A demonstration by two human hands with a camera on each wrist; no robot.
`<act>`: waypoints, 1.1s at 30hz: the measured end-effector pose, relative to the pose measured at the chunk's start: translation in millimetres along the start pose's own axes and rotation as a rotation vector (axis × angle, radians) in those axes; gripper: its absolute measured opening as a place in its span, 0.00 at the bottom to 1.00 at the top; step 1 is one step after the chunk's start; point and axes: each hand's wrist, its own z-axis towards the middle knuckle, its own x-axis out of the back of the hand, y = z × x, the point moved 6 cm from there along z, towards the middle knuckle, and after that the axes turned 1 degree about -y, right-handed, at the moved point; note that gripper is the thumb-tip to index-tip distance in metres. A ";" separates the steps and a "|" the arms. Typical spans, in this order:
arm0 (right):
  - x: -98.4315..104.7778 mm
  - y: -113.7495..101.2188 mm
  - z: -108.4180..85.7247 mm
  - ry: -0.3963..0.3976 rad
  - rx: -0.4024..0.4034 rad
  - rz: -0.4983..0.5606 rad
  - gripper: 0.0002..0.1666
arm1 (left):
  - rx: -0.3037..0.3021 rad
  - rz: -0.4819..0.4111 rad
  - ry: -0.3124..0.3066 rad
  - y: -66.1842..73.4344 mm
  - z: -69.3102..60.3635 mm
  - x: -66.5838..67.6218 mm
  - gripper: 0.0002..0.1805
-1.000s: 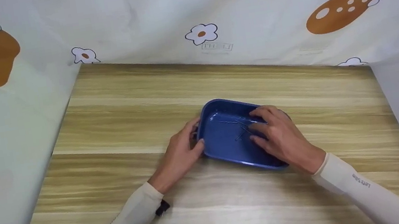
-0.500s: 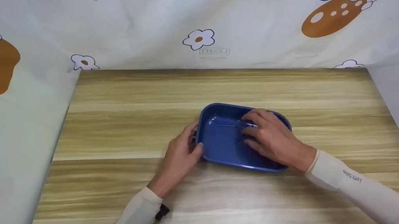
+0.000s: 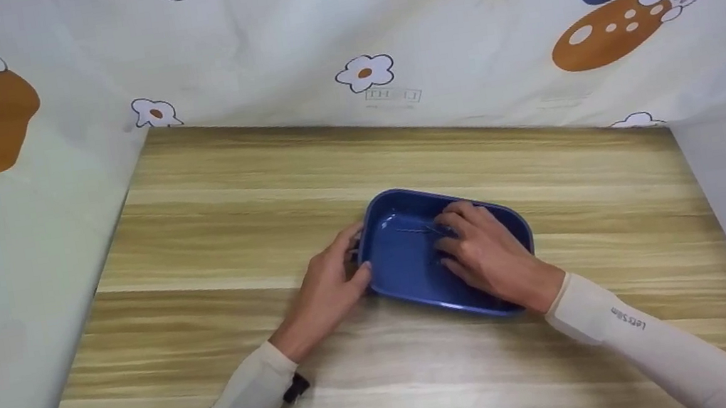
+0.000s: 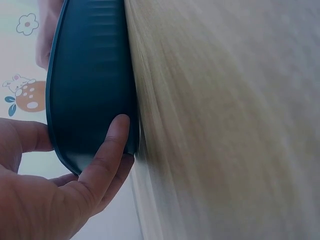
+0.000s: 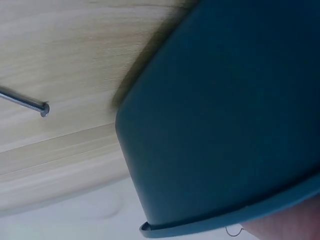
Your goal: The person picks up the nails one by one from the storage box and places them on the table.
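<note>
A blue tray (image 3: 408,262) stands on the wooden table, its rounded left end within my left hand (image 3: 328,281). In the left wrist view, the left fingers (image 4: 117,130) curve against the outer wall of the tray, near its base. My right hand (image 3: 489,253) reaches inside the tray, fingers bent and fingertips apart, low over several thin dark nails (image 3: 410,230). Most of these are hidden beneath the fingers, and whether any is touched is unclear. One nail (image 5: 22,101) lies on the table outside the tray in the right wrist view.
The wooden table (image 3: 228,217) surrounds the tray. Patterned sheeting (image 3: 267,45) rises at its back and sides. A small black object (image 3: 295,388) shows beside the left sleeve.
My right hand has shifted left and deeper into the tray, covering more of the nails. The left hand keeps its place at the tray's left end.
</note>
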 end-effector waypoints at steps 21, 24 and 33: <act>-14.6 0.5 4.4 -0.042 0.029 -0.084 0.06 | 0.019 -0.002 -0.013 -3.0 -2.3 -0.6 0.36; -14.9 -0.1 4.9 -0.038 0.033 -0.094 0.06 | 0.019 0.009 -0.010 -2.7 -2.3 -0.3 0.36; -14.7 -0.5 7.5 -0.031 0.046 -0.115 0.01 | 0.016 0.016 0.001 -2.0 -0.3 0.5 0.35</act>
